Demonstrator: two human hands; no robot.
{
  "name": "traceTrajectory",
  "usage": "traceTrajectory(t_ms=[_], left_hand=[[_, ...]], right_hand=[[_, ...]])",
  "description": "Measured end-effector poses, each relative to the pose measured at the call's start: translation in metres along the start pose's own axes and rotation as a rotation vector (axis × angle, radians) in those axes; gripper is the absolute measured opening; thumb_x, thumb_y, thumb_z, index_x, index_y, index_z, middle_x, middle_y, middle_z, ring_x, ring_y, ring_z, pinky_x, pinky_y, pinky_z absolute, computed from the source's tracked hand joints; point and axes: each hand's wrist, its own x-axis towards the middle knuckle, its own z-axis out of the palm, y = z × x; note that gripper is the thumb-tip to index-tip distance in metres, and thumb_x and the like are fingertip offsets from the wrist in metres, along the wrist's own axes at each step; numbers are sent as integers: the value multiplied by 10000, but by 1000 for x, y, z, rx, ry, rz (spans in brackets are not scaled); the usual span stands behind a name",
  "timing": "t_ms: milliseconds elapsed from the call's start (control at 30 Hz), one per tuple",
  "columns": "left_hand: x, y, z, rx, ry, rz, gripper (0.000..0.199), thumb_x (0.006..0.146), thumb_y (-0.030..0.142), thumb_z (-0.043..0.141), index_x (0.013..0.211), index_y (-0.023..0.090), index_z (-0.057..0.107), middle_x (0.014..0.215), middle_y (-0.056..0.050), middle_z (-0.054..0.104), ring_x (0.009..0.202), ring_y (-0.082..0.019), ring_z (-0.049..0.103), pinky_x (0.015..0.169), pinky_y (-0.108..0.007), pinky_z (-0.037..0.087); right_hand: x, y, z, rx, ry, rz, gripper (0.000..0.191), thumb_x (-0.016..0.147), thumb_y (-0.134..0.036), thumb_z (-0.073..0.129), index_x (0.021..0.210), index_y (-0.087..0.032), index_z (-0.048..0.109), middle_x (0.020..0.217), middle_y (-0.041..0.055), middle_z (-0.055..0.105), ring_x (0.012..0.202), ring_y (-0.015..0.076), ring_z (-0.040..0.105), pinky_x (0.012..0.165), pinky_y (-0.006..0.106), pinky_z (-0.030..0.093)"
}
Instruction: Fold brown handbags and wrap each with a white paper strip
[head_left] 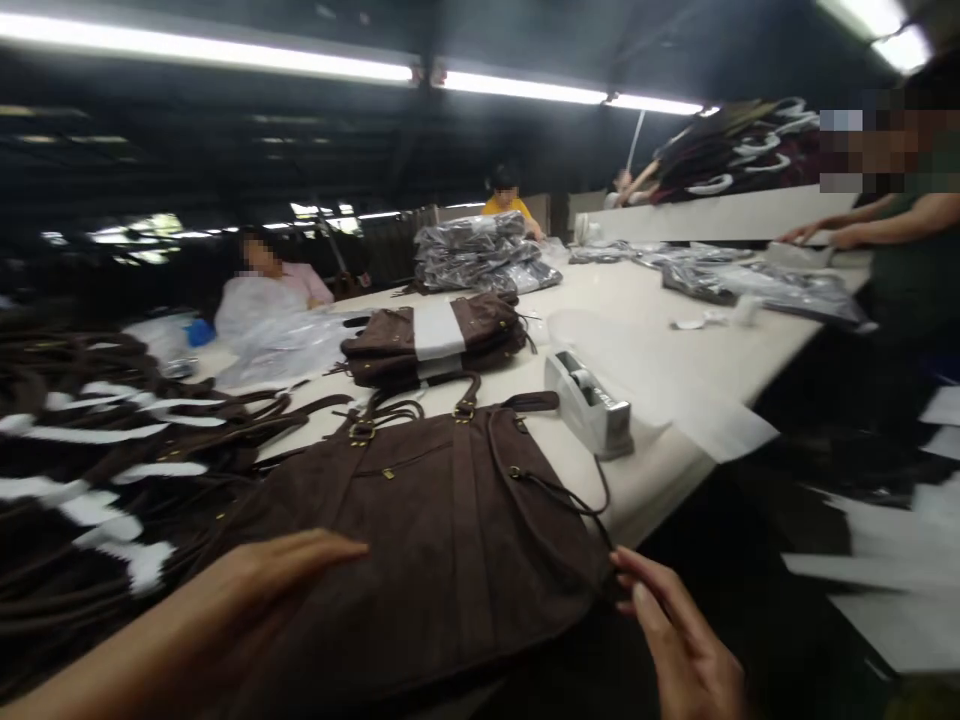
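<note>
A dark brown bag (pixel 420 540) with two handles, brass-coloured rings and a short zip lies flat at the near edge of the white table (pixel 607 330). Over its left part is my left hand (pixel 277 580), fingers stretched out, holding nothing. My right hand (pixel 675 620) is at the bag's lower right corner, thumb and fingertips pinched on a dark cord or edge there; which one is too small to tell. A thin cord loops from the bag's right side towards these fingertips. Just behind the bag sits a stack of folded brown bags (pixel 480 335) with a white band round it.
A grey tape dispenser (pixel 589 405) stands right of the bags, beside thin white sheets (pixel 660 385). Brown bags with white strips (pixel 97 470) pile up at left. Plastic-wrapped bundles (pixel 480 255) lie farther back. Several people work around the table. White sheets lie low at right.
</note>
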Motion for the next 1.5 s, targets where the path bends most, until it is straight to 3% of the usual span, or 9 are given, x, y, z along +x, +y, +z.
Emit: traceTrajectory(t_ms=[167, 333, 467, 633, 800, 933, 1167, 1333, 1500], left_hand=[[189, 53, 1, -88, -34, 384, 435, 827, 66, 397, 1179, 216, 602, 1268, -62, 609, 1121, -185, 603, 977, -298, 481], [274, 35, 38, 76, -228, 494, 521, 711, -45, 445, 1096, 215, 680, 1307, -71, 599, 1170, -227, 585, 984, -334, 476], [281, 15, 45, 95, -298, 525, 500, 702, -15, 544, 1087, 259, 708, 1278, -51, 634, 1134, -235, 619, 954, -312, 494], [276, 10, 55, 31, -244, 560, 275, 868, 171, 531, 1059, 247, 715, 1242, -56, 655, 1146, -232, 596, 974, -326, 466], [286, 5, 58, -204, -190, 514, 291, 951, 352, 442, 939, 193, 685, 1248, -92, 651, 1289, -267, 461, 1066, -411, 367], [292, 1, 44, -494, -296, 417, 288, 885, 446, 565, 900, 174, 657, 1293, -115, 616, 1353, -307, 379, 1086, -459, 324], [288, -7, 39, -652, -296, 237, 391, 794, 555, 633, 845, 167, 633, 891, -37, 658, 883, -203, 596, 825, -306, 456], [290, -2, 21, -571, -410, 250, 367, 812, 531, 627, 839, 166, 646, 808, -12, 639, 792, -170, 575, 738, -249, 443], [296, 9, 0, -548, -557, 343, 330, 825, 491, 628, 963, 195, 673, 1130, -48, 666, 1093, -236, 567, 970, -296, 406]], right_hand=[[34, -68, -6, -178, -125, 151, 408, 985, -457, 345, 1104, -216, 652, 1051, 77, 677, 1002, 211, 657, 845, 289, 540], [39, -88, 9, -322, -198, 195, 425, 933, -495, 453, 1058, -156, 677, 1004, 110, 664, 972, 272, 654, 850, 375, 535], [32, -73, 26, -373, -150, 158, 321, 771, -311, 698, 1038, -133, 679, 1029, 125, 645, 997, 296, 637, 868, 376, 538], [23, -56, 39, -293, -79, 46, 141, 799, -110, 586, 854, -208, 671, 943, 74, 611, 893, 230, 641, 780, 320, 551], [15, -55, 54, -180, 183, 10, 172, 882, -159, 524, 863, -234, 678, 1102, 92, 591, 1007, 234, 607, 872, 351, 523], [17, -58, 66, 87, 257, 47, 187, 937, -269, 504, 939, -227, 686, 1121, 82, 634, 1022, 208, 624, 882, 286, 509], [38, -68, 60, 357, 59, 277, 366, 909, -507, 514, 802, -200, 681, 730, 17, 625, 709, 155, 608, 667, 220, 478], [55, -68, 41, 196, -250, 383, 807, 742, -694, 603, 1340, -155, 549, 800, 53, 656, 728, 212, 613, 707, 304, 495], [63, -67, 32, 99, -474, 343, 418, 810, -588, 596, 982, -243, 759, 912, 69, 684, 886, 231, 641, 802, 310, 491]])
